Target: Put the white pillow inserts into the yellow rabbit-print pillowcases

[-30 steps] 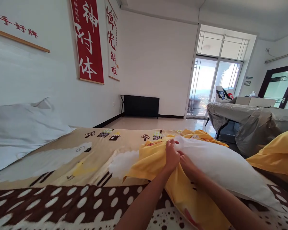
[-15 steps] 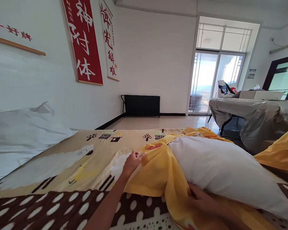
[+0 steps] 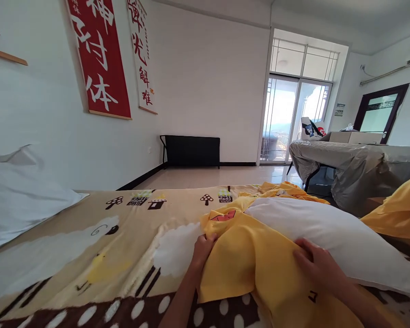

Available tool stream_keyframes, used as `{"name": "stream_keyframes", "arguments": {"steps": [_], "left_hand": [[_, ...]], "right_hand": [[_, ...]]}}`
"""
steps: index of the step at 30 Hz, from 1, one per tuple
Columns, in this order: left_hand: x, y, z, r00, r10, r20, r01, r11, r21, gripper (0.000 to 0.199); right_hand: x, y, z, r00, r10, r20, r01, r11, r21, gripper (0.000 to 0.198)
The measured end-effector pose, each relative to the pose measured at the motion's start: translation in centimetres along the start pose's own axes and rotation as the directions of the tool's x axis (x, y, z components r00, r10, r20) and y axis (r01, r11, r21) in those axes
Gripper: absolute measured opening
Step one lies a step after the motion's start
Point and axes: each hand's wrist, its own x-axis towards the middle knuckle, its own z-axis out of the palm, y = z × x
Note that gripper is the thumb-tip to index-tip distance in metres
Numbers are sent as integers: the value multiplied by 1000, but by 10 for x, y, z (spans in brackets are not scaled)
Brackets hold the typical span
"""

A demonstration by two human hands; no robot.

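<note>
A yellow pillowcase [image 3: 230, 259] with a red-and-black print lies over one end of a white pillow [image 3: 314, 216] on the bed. My left hand [image 3: 204, 249] is closed on the pillowcase's left edge, thumb and fingers pinching the fabric. My right hand [image 3: 314, 262] grips the opening edge of the pillowcase where it meets the pillow, and its fingertips are partly hidden by cloth. Most of the pillow shows bare to the right. How far its covered end reaches inside I cannot tell.
The bed has a beige blanket [image 3: 130, 255] with sheep prints and a brown dotted border. A second white pillow [image 3: 23, 196] rests at the left. More yellow cloth [image 3: 396, 205] lies at the right. Beyond the bed stand a plastic-covered table [image 3: 355, 157] and a folded black frame [image 3: 192, 150].
My left hand has moved slightly right and down with the pillowcase edge. My right hand has come up from under the cloth to its edge, spreading the pillowcase flatter. The view has turned right.
</note>
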Motion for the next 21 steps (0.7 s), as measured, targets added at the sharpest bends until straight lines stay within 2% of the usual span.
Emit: {"name": "stream_keyframes", "arguments": {"steps": [3, 5, 8, 10, 12, 15, 19, 21], "left_hand": [[2, 2, -10, 988, 90, -129, -86, 996, 40, 41], [-1, 4, -13, 982, 142, -122, -140, 990, 22, 47], [-6, 7, -14, 988, 156, 4, -155, 987, -27, 44], [-10, 6, -14, 987, 144, 65, -142, 989, -40, 46], [-11, 4, -14, 988, 130, 83, -128, 991, -28, 47], [-9, -1, -14, 993, 93, 68, -95, 995, 22, 47], [-4, -6, -14, 1000, -19, 6, 19, 995, 97, 47], [-3, -8, -15, 996, -73, 41, 68, 991, 120, 44]], "right_hand": [[8, -40, 12, 993, -104, -61, 82, 953, -292, 16], [19, -79, 18, 969, -227, -100, 173, 908, -381, 18], [40, -131, 31, 945, -321, -68, 279, 895, -349, 22], [52, -147, 48, 945, -328, -8, 314, 910, -270, 24], [60, -149, 70, 950, -304, 64, 311, 927, -211, 22], [63, -135, 97, 945, -298, 137, 323, 919, -225, 17], [63, -121, 102, 895, -389, 221, 427, 889, -164, 18], [65, -118, 101, 873, -414, 256, 458, 877, -144, 18]]}}
